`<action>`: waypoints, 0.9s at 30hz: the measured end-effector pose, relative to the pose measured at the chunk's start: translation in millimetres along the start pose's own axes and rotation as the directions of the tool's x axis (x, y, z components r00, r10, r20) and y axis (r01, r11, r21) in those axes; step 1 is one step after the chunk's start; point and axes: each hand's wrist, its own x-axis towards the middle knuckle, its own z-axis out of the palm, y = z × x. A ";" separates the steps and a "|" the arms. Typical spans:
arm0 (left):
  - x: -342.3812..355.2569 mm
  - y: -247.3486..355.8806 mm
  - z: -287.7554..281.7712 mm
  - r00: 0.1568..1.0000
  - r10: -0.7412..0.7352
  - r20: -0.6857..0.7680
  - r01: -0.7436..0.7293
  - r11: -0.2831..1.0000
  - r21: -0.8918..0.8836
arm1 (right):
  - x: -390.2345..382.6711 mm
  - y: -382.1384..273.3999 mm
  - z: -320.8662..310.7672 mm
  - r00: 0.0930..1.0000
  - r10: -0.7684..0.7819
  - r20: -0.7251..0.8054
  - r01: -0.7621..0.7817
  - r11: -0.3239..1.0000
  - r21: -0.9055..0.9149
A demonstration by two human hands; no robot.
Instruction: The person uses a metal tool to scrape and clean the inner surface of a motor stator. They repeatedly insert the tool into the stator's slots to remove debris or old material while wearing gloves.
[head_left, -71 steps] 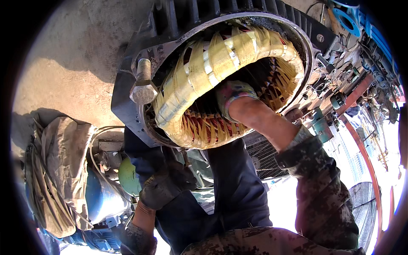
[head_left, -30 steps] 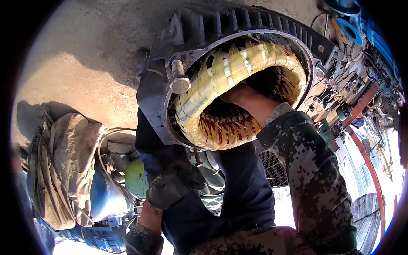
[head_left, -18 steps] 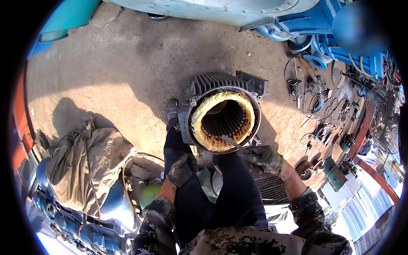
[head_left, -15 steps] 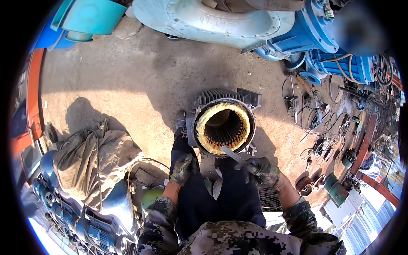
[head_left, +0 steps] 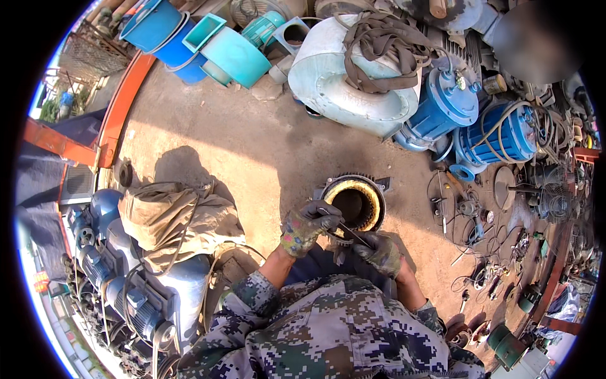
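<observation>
An open motor housing [head_left: 384, 221] with cooling fins stands upright on the ground before me. Inside its rim runs a ring of yellowish windings [head_left: 377, 201] around a dark bore. Over the near side of the housing, my gloved left hand [head_left: 308, 228] pinches one end of a thin flat strip [head_left: 351, 233]. My gloved right hand [head_left: 381, 254] is closed around the strip's other end. The strip looks narrow and dark, seen nearly edge-on; its material is unclear. Both gloves are patterned and stained.
A brown tarp [head_left: 167, 221] covers something at left, beside blue motors [head_left: 136, 309]. Blue pumps [head_left: 445, 104] and a pale round casing [head_left: 322, 69] stand at the far side. Tools and cables [head_left: 480, 221] litter the ground at right. An orange beam [head_left: 123, 107] runs along the left.
My left hand has risen from my thigh to the strip, which only the right hand held before. The strip has turned nearly edge-on. My view has tilted, showing more of the far side.
</observation>
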 end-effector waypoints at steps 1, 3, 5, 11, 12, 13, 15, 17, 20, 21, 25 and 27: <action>1.3 14.0 2.1 1.000 0.016 -0.017 -0.016 1.000 0.016 | -6.7 -0.3 1.6 0.998 -0.006 -0.057 0.006 1.000 0.009; -8.4 34.9 6.2 0.997 0.030 -0.071 -0.027 0.999 0.041 | -23.4 -10.2 7.7 0.989 -0.002 -0.148 0.008 0.999 0.042; -16.0 46.5 5.8 0.997 0.066 -0.037 -0.063 0.994 0.091 | -30.2 -26.5 19.3 0.991 0.024 -0.133 -0.012 0.996 0.085; -37.2 71.6 4.4 0.984 0.180 0.005 -0.174 0.946 0.274 | -28.0 -49.1 48.3 0.983 0.075 -0.167 -0.072 0.997 0.027; -40.9 77.8 6.8 0.984 0.180 0.005 -0.175 0.952 0.250 | -24.7 -36.6 53.1 0.985 0.052 -0.166 -0.033 0.993 0.114; -43.5 85.1 9.1 0.981 0.192 0.007 -0.187 0.945 0.269 | -24.2 -34.0 53.5 0.983 0.036 -0.182 -0.014 0.993 0.118; -52.7 95.2 13.1 0.980 0.199 0.006 -0.191 0.933 0.306 | -27.5 -43.0 57.8 0.978 0.018 -0.207 0.010 0.991 0.136; -57.2 103.8 15.5 0.976 0.217 0.018 -0.211 0.922 0.324 | -28.0 -57.8 58.7 0.972 0.037 -0.230 0.008 0.982 0.188; -61.4 109.9 17.2 0.973 0.231 -0.001 -0.220 0.930 0.294 | -23.3 -48.9 65.2 0.945 0.001 -0.328 0.040 0.992 0.117; -62.1 111.3 17.5 0.972 0.234 -0.014 -0.221 0.936 0.274 | -21.0 -43.9 66.6 0.929 -0.026 -0.368 0.054 0.996 0.066; -66.5 116.2 7.3 0.954 0.301 0.009 -0.300 0.947 0.116 | -22.6 -52.2 66.8 0.940 -0.071 -0.334 0.108 0.989 0.096; -60.8 110.3 3.0 0.944 0.330 -0.009 -0.330 0.942 -0.058 | -25.4 -55.8 62.7 0.962 -0.007 -0.275 0.063 0.978 0.197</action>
